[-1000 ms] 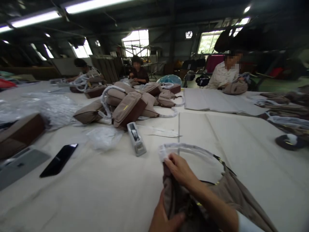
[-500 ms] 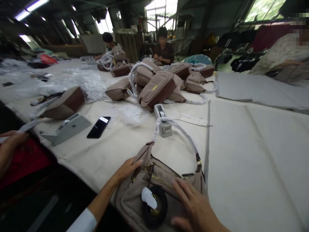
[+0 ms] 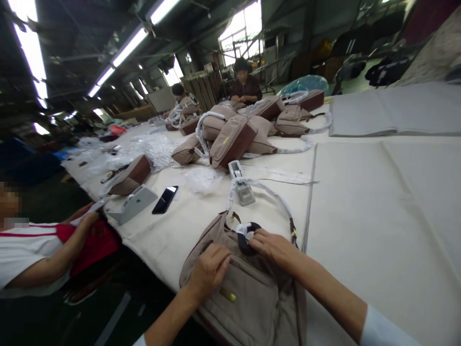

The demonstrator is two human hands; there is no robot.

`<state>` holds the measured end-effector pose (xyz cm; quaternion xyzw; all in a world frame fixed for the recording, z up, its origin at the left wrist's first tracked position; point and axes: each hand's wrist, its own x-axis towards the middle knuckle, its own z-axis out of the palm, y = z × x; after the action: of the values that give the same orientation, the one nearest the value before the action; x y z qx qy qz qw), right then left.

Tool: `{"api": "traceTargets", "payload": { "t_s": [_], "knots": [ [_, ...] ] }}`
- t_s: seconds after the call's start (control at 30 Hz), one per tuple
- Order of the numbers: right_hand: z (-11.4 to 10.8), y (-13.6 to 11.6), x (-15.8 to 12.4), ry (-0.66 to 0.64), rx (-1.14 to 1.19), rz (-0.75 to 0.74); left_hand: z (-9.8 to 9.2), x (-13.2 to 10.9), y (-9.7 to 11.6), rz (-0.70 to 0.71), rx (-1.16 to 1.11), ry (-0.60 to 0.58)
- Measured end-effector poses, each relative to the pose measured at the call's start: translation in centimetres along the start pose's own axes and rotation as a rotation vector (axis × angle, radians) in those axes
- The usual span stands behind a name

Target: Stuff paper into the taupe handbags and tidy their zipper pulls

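A taupe handbag (image 3: pixel 252 293) with a gold-coloured plate lies in front of me at the table's near edge. Its wrapped handle (image 3: pixel 275 194) arches away over the tabletop. My left hand (image 3: pixel 211 266) is closed on the bag's fabric near its upper left edge. In my right hand (image 3: pixel 268 245) is a coiled black strap (image 3: pixel 245 248), bound with white wrapping, at the bag's top opening. The fingertips of that hand pinch the coil's right side. A grey tape dispenser (image 3: pixel 245 192) stands just behind the handle.
A phone (image 3: pixel 165 200) and another grey dispenser (image 3: pixel 133 204) lie left, beside a single bag (image 3: pixel 131 177). Several more bags (image 3: pixel 234 139) are piled behind. Large pale sheets (image 3: pixel 382 206) cover the right side. A co-worker (image 3: pixel 39 254) sits at the left edge; others are farther back.
The coiled strap has moved from the bag's front up to its opening, now in my right hand. My left hand has shifted onto the bag's near fabric. The view has turned left.
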<state>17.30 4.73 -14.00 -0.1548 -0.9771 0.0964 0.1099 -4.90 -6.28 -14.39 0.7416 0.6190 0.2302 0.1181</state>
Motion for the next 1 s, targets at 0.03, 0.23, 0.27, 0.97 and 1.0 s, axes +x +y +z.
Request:
{"api": "traceTargets", "payload": {
  "t_s": [0.03,0.23,0.27,0.97,1.0],
  "knots": [
    [-0.2,1.6,0.1,-0.006,-0.020,0.013,0.8,0.8,1.5,0.063,0.052,-0.091],
    [1.2,7.0,0.5,0.052,-0.101,0.121,3.1,4.5,4.6,0.055,0.312,-0.444],
    [1.6,7.1,0.4,0.057,-0.110,0.145,2.6,4.2,4.2,0.062,0.307,-0.444],
    [-0.5,1.9,-1.7,0.427,0.020,0.630,-5.0,-2.5,-6.6,0.371,-0.078,0.194],
    [-0.8,1.6,-3.8,0.368,0.005,0.686,-4.7,-2.1,-6.9,0.379,-0.095,0.192]
  ]
}}
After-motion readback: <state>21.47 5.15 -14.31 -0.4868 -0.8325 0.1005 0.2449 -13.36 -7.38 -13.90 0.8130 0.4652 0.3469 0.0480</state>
